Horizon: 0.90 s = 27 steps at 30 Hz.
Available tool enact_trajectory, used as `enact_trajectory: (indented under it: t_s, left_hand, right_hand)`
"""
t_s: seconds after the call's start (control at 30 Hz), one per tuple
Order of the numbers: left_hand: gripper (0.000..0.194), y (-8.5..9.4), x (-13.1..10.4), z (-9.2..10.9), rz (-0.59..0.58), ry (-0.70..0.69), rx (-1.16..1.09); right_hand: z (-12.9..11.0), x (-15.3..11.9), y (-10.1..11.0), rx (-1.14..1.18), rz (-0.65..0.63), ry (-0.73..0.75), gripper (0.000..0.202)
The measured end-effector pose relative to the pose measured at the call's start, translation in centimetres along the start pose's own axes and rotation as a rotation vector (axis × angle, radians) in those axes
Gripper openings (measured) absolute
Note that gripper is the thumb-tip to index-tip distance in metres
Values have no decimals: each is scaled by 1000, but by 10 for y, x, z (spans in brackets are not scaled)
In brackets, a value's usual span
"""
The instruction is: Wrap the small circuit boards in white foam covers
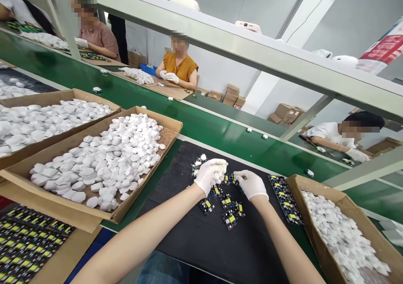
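Note:
My left hand, in a white glove, is curled round a clump of small white plastic pieces above the black mat. Its fingers point to the right. My right hand, also gloved, has its thumb and fingertips drawn together beside a small circuit board between the hands; whether it grips that board or something smaller is hidden. Below the hands several loose circuit boards with yellow-topped parts lie on the mat. More boards with white pieces on them sit just beyond my left hand.
Cardboard trays of white pieces stand left and right. A joined panel of boards lies beside the right tray; more panels are at lower left. Beyond runs a green conveyor under a metal frame. Co-workers sit across it.

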<state>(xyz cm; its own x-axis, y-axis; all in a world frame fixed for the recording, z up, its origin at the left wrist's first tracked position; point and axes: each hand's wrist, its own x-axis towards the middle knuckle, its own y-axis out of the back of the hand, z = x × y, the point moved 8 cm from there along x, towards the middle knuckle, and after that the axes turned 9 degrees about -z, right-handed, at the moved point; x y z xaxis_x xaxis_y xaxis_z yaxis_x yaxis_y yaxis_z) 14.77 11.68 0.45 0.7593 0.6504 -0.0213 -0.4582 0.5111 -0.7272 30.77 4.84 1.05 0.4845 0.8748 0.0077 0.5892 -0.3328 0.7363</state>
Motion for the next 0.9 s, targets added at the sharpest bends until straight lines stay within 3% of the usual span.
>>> enact_trajectory:
  t_s: [0.3, 0.43, 0.7, 0.8, 0.9]
  left_hand:
    - [27, 0, 2, -1, -22, 7, 5]
    - [31, -2, 0, -2, -53, 32, 12]
    - [67, -17, -8, -3, -205, 19, 96]
    - [78, -21, -7, -9, -267, 69, 116]
    - [83, -21, -6, -10, -284, 107, 140]
  right_hand:
    - [-12, -10, 7, 165, -123, 129, 22]
    - [-24, -20, 21, 198, -72, 158, 26]
    - [-95, -58, -5, 154, -196, 430, 39]
    - [-97, -60, -10, 264, -241, 401, 24]
    - [-81, -47, -3, 445, -213, 295, 21]
